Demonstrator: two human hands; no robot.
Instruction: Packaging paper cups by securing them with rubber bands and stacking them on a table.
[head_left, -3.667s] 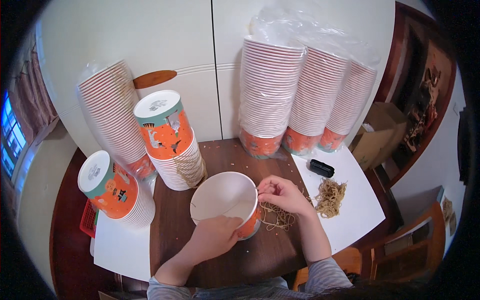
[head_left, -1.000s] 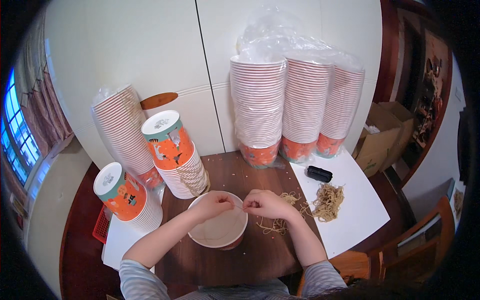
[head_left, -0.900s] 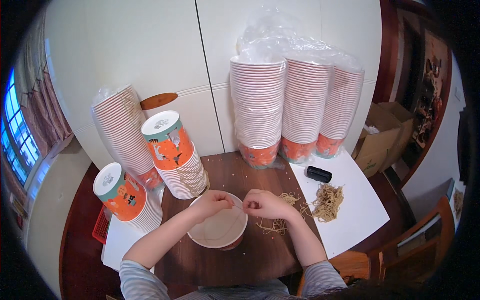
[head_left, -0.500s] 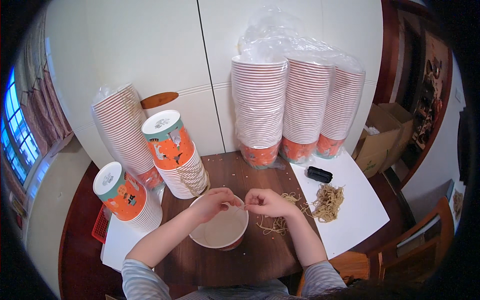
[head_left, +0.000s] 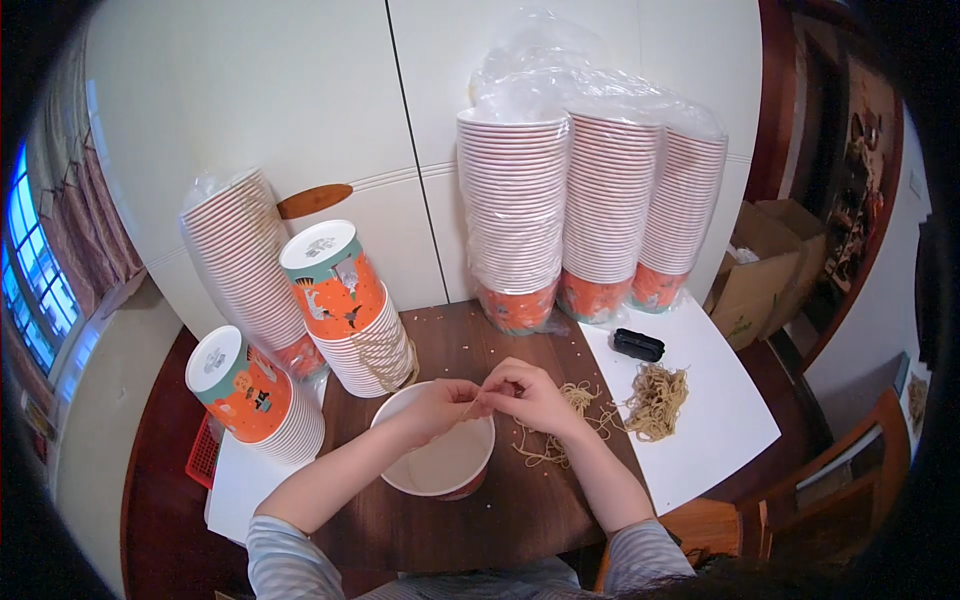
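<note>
My left hand (head_left: 447, 408) and my right hand (head_left: 522, 392) meet fingertip to fingertip at the far right rim of an upright paper bucket (head_left: 440, 470), white inside. Both are closed in a pinch. Between the fingertips shows a short bit of thin beige cord (head_left: 471, 407); most of it is hidden by the fingers. Just right of my right wrist lies a loose tangle of beige cords (head_left: 545, 450) on the brown tabletop. A thicker bundle of cords (head_left: 656, 402) rests on the white board beyond it.
Upside-down stacks of orange and green buckets (head_left: 325, 290) stand at the left, with more cords draped over one. Tall plastic-wrapped bucket stacks (head_left: 515, 200) line the back. A black object (head_left: 638, 345) sits on the white board (head_left: 715, 430). A wooden chair (head_left: 840, 490) is at right.
My fingertips have come closer together, and my right hand has risen slightly and turned over the left fingertips. The bucket has stayed nearly in place.
</note>
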